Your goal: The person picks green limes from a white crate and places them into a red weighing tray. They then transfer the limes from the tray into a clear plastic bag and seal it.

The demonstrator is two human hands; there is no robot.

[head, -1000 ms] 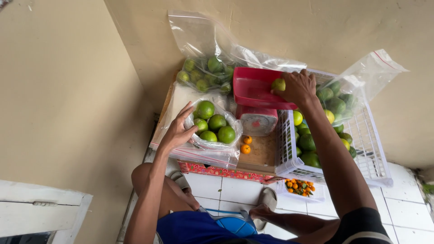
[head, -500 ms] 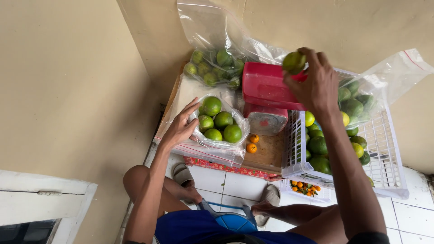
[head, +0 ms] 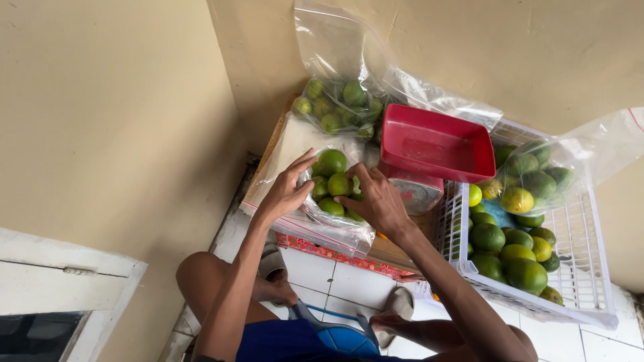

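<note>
Both hands sit at the clear bag's mouth: left hand (head: 290,190) spread open on its rim, right hand (head: 376,198) fingers loose over the green citrus (head: 333,184) lying between them.

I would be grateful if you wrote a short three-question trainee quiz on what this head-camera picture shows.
1. True or false: the red tray holds fruit.
2. Which things do the left hand and right hand touch?
   A. white basket
   B. clear bag of green fruit
   C. red tray
3. Fill in: the white basket holds green and ____ fruit.

Key: 1 false; 2 B; 3 yellow.
</note>
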